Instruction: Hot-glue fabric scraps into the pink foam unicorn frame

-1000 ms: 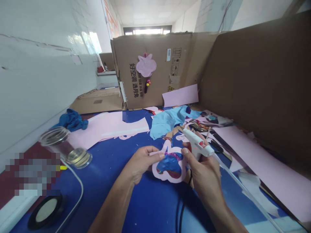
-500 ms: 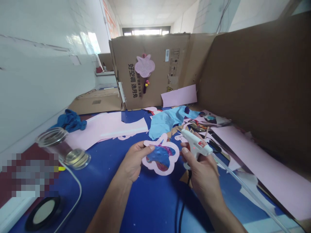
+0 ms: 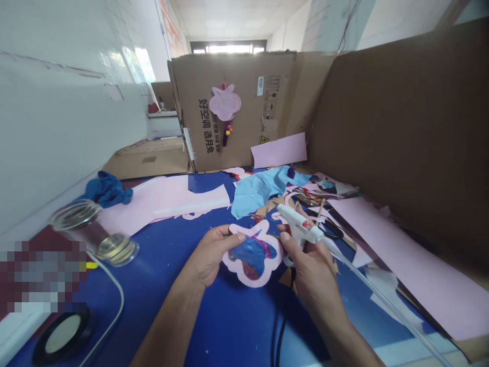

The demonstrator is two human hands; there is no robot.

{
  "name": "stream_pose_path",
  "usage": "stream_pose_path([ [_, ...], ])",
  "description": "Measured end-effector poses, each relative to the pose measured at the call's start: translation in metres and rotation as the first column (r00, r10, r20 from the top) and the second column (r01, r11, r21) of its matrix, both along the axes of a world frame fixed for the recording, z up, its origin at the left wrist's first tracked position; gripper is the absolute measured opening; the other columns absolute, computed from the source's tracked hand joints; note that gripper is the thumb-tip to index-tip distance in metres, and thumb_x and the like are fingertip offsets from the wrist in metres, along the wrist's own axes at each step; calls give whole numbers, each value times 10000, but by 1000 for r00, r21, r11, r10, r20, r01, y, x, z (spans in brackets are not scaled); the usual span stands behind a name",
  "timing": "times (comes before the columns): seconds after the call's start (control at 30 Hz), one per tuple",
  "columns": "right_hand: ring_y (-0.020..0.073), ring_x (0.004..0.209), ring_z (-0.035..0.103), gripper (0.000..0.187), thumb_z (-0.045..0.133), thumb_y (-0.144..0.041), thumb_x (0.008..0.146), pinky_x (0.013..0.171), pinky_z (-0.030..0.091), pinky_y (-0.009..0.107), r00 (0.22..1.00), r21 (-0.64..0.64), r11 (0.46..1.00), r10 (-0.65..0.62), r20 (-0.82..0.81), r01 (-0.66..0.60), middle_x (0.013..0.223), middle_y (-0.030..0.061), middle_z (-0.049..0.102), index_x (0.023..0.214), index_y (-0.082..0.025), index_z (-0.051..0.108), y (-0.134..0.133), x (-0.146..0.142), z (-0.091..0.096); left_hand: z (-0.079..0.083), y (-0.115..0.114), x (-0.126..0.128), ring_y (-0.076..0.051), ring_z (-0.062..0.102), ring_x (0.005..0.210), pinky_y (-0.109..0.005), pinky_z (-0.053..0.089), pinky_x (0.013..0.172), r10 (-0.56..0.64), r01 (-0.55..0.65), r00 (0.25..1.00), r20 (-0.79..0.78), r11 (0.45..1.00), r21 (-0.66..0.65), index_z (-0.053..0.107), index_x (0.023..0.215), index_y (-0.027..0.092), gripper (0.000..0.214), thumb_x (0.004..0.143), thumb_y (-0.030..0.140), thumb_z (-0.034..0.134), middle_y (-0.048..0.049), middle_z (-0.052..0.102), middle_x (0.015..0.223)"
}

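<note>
My left hand pinches the left edge of a pink paper cutout with a shiny blue and purple piece stuck on its middle. It holds the cutout just above the blue table. My right hand is wrapped round the grip of a white hot glue gun, whose nozzle points up and left, above the cutout's right side. A clear glue stick trails from the gun's back toward the lower right. Its black cord hangs down below my hands.
An empty glass jar lies on its side at left, beside a black tape roll and a white cable. Pink paper sheets, light blue paper, scissors and scraps lie behind. Cardboard walls enclose the back and right; a finished cutout hangs there.
Both hands have drifted slightly left and up. The cutout has turned in my left hand, and the glue gun nozzle has come closer to its upper right edge.
</note>
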State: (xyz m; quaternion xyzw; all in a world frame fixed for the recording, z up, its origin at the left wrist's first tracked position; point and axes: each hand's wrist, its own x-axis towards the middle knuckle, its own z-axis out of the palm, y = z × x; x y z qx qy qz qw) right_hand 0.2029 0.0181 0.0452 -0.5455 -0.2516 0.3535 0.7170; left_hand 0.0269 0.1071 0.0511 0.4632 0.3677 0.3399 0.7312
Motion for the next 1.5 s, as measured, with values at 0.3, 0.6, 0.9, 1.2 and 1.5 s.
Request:
stream_pose_path([
  [0.3,246,935,756,610,932,-448,760,757,630,327,996,39,997,63,-71,-60,1102,31,829,1319,-280,755,-1,-1,-4,1,-4,1,-134,649,671,-250,471,669,-99,107,988,-115,992,68,820,905,134,435,686,481,965,-60,776,820],
  [0.6,217,824,735,890,988,-389,691,649,616,307,982,28,995,95,-166,-92,1097,-11,801,1501,-356,622,-1,-3,-4,3,-7,5,-104,580,542,-202,419,485,-40,51,987,-158,997,65,759,808,164,392,631,443,970,2,686,687],
  [0.9,272,1032,741,706,903,-475,802,883,612,379,994,28,994,104,27,-105,1162,56,812,1437,-259,687,-1,-3,-10,5,-5,5,-91,495,467,-207,399,419,84,-73,986,-145,994,80,729,750,168,420,584,469,970,31,605,590],
  [1.2,280,976,730,852,908,-454,793,768,589,361,993,5,994,107,40,-107,1142,45,805,1563,-291,582,-1,-3,-9,8,-3,-1,-107,537,490,-222,432,452,46,-38,989,-137,997,65,727,798,170,471,597,510,985,11,655,635],
  [1.5,300,1138,717,850,867,-467,841,970,557,414,965,-47,974,226,131,-221,1207,46,805,1604,-293,533,-4,-3,-15,7,-2,-7,-109,491,557,-242,347,544,-96,154,938,-334,977,151,729,724,167,402,680,521,916,17,606,626],
])
